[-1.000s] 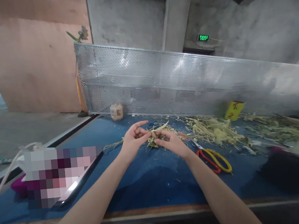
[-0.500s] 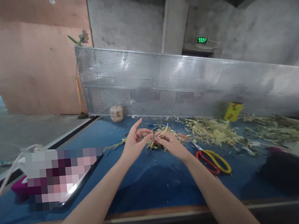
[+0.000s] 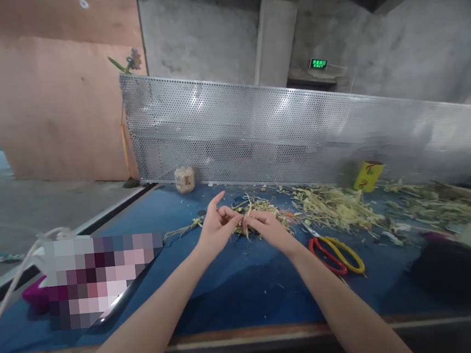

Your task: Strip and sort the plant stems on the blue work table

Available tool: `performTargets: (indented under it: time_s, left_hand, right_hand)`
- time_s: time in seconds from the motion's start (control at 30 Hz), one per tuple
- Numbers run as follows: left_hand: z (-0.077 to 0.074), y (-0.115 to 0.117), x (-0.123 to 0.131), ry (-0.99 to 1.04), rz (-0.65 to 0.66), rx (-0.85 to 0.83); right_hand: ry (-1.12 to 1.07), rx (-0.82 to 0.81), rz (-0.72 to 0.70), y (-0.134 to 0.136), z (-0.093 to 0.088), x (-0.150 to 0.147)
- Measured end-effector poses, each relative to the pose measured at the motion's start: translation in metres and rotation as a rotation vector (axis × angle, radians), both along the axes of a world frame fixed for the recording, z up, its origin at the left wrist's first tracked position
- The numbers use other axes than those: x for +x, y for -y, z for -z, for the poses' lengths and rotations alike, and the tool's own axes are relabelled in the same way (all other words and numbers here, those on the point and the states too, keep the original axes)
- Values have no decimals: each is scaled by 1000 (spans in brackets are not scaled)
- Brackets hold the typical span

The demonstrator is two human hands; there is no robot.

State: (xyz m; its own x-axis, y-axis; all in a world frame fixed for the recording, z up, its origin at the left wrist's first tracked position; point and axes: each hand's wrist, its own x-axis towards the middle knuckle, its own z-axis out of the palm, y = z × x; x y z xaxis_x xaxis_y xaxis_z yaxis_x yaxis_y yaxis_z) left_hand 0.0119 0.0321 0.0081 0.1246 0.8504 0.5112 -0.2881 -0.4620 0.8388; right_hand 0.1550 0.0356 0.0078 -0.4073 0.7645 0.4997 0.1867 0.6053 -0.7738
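Observation:
Over the middle of the blue tabletop, my left hand (image 3: 217, 227) and my right hand (image 3: 269, 227) meet fingertip to fingertip. Both pinch a thin, pale dried plant strand (image 3: 249, 203), whose end sticks up between them. The left index finger points up, away from the other fingers. Behind and under the fingers lies a loose heap of yellow-green dried plant bits (image 3: 270, 206), partly hidden by my hands. A few thin stems (image 3: 181, 230) stretch out to the left. Scissors (image 3: 322, 240) with one red and one yellow handle lie to the right of my right hand.
A pile of pale dry strips (image 3: 337, 207) and greener stalks (image 3: 448, 202) cover the back right. Near them stands a yellow container (image 3: 369, 177). A whitish lump (image 3: 184, 180) sits before the perforated metal panel (image 3: 231, 127). A pixelated device lies left; a dark object (image 3: 454, 273) right.
My fingertips have come closer together over the heap, and the right hand's fingers are lower and more closed. The pale strand now points more upright. Scissors and piles stay put.

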Motion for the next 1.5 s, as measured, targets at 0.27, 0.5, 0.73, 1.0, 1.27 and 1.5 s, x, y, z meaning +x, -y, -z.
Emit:
performTargets:
  time_s: [0.27, 0.5, 0.73, 1.0, 1.27, 1.5]
  left_hand:
    - [1, -1, -5, -184, -18, 1]
    - [-1, 3, -1, -87, 12, -6]
    - [-1, 4, 3, -19, 82, -205]
    - [1, 3, 3, -35, 85, -193]
    - [2, 4, 3, -118, 114, -188]
    - [1, 7, 2, -92, 114, -257]
  right_hand:
    - [-50, 21, 179, -4, -2, 2]
    - [-189, 97, 156, -3, -1, 2]
    - [-285, 79, 187, -6, 2, 1]
    - [-269, 179, 371, 0, -5, 1]
    - [-336, 138, 451, -6, 2, 3]
    - [-294, 44, 351, -11, 4, 3]
